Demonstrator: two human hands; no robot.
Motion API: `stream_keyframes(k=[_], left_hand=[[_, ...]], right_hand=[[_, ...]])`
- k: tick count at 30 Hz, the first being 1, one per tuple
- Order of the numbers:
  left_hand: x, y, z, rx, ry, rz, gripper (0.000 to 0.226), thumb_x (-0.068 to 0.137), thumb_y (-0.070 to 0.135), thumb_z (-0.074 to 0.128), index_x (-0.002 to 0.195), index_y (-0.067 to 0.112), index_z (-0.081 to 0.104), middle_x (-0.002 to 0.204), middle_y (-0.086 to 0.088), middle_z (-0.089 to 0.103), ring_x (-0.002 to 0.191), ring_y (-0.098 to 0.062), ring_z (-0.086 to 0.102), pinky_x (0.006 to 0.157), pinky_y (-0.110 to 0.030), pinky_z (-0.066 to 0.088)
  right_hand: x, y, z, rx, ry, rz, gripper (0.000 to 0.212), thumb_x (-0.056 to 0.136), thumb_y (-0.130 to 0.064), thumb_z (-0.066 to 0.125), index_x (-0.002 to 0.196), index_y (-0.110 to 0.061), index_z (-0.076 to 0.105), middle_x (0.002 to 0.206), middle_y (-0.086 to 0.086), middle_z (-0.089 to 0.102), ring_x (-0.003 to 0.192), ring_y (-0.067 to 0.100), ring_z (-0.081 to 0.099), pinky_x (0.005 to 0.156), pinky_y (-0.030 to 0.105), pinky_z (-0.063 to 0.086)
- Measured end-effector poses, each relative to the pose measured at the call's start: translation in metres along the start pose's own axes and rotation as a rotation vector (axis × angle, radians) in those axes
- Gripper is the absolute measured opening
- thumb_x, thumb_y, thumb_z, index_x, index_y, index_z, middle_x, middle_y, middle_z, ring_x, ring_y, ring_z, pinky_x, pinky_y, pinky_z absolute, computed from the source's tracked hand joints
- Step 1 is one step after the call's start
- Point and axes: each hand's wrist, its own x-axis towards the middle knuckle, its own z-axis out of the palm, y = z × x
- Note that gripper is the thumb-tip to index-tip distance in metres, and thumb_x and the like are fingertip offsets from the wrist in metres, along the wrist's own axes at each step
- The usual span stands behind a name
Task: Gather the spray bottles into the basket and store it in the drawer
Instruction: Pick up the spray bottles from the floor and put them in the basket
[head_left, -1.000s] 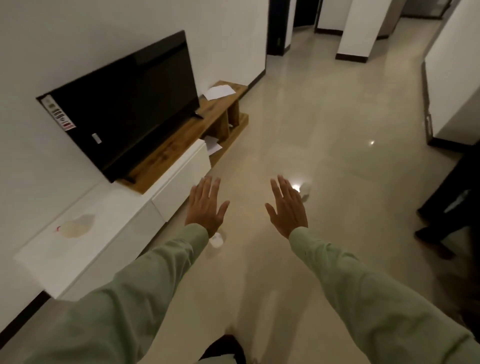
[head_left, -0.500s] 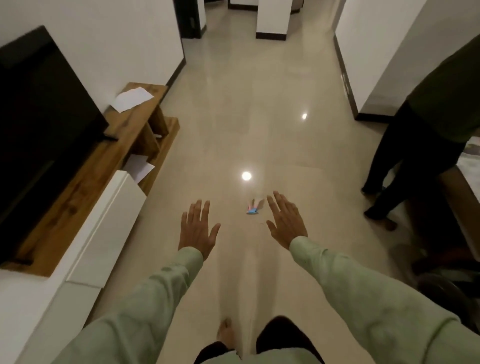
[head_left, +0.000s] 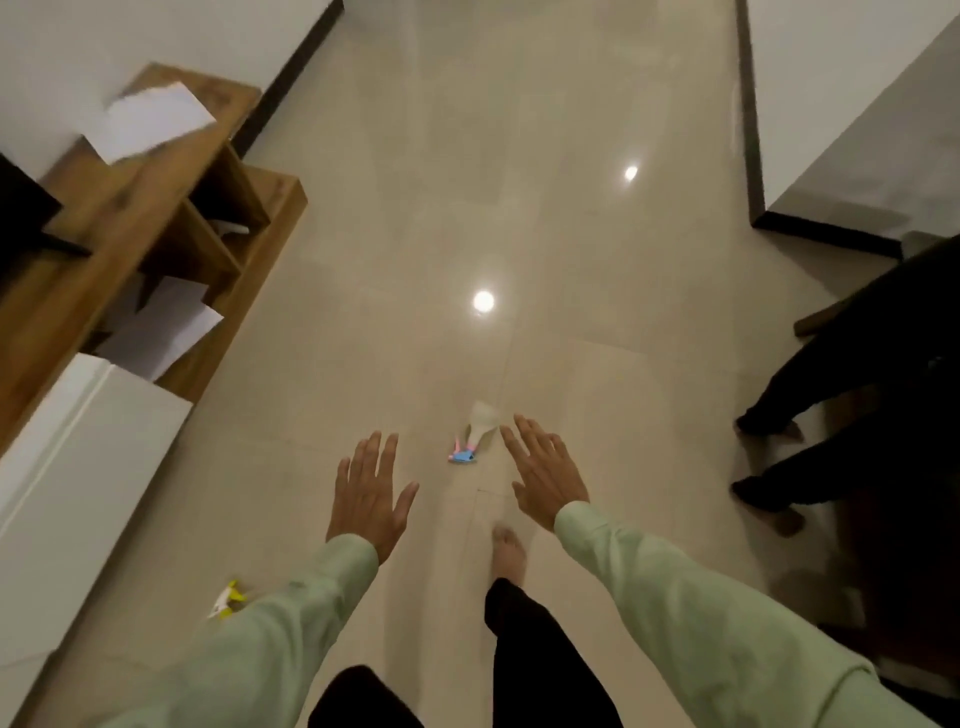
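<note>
Both hands — left hand (head_left: 370, 498), right hand (head_left: 546, 478) — spread wide, empty, above blue-headed spray bottle (head_left: 474, 435) lying on glossy floor (head_left: 597, 322) — risk of kicking it away mid-step.

Two spray bottles (head_left: 475, 434) (head_left: 224, 605), two hands (head_left: 370, 499) (head_left: 545, 475), three paper sheets (head_left: 150, 120) (head_left: 161, 332) (head_left: 228, 228).

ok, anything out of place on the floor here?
Yes. A clear spray bottle with a blue trigger lies tipped over on the floor ahead of the right hand. A yellow-trigger bottle also lies down near the white cabinet.
</note>
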Motion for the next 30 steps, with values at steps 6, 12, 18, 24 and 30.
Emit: stream_keyframes(k=[6, 12, 18, 24, 30], left_hand=[[0.139, -0.011, 0.117, -0.068, -0.058, -0.040, 0.066, 0.101, 0.045, 0.039, 0.157, 0.021, 0.014, 0.166, -0.005, 0.015, 0.154, -0.022, 0.012, 0.126, -0.043, 0.009], [0.263, -0.080, 0.292, -0.100, -0.103, -0.081, 0.066, 0.101, 0.045, 0.040, 0.157, 0.023, 0.013, 0.166, -0.005, 0.014, 0.155, -0.022, 0.011, 0.125, -0.042, 0.009], [0.328, -0.135, 0.427, -0.115, -0.138, -0.064, 0.067, 0.100, 0.042, 0.045, 0.157, 0.020, 0.015, 0.166, -0.009, 0.017, 0.154, -0.026, 0.015, 0.125, -0.046, 0.013], [0.343, -0.160, 0.489, -0.122, -0.127, -0.060, 0.068, 0.100, 0.039, 0.047, 0.157, 0.017, 0.017, 0.165, -0.011, 0.019, 0.152, -0.027, 0.018, 0.124, -0.047, 0.015], [0.322, -0.160, 0.474, -0.155, -0.115, -0.100, 0.068, 0.101, 0.040, 0.045, 0.157, 0.018, 0.014, 0.166, -0.010, 0.016, 0.154, -0.026, 0.014, 0.125, -0.045, 0.012]], right_hand=[[0.166, 0.069, 0.093, -0.073, -0.057, -0.123, 0.090, 0.084, -0.012, 0.064, 0.158, -0.015, 0.014, 0.167, 0.015, 0.014, 0.153, 0.033, 0.020, 0.119, 0.048, 0.029], [0.334, 0.098, 0.258, -0.151, -0.018, -0.247, 0.098, 0.073, 0.003, 0.066, 0.157, -0.014, 0.019, 0.166, 0.020, 0.016, 0.152, 0.038, 0.022, 0.117, 0.054, 0.032], [0.441, 0.114, 0.388, -0.465, -0.005, -0.482, 0.092, 0.078, -0.001, 0.056, 0.158, -0.017, 0.013, 0.167, 0.023, 0.007, 0.154, 0.042, 0.010, 0.122, 0.062, 0.016], [0.487, 0.115, 0.422, -0.692, 0.000, -0.452, 0.048, 0.083, -0.015, 0.054, 0.130, -0.016, 0.057, 0.144, 0.021, 0.047, 0.137, 0.048, 0.039, 0.107, 0.076, 0.028], [0.463, 0.110, 0.415, -0.500, -0.130, -0.296, 0.040, 0.084, -0.026, 0.066, 0.123, -0.021, 0.060, 0.131, 0.011, 0.055, 0.125, 0.040, 0.046, 0.109, 0.067, 0.030]])
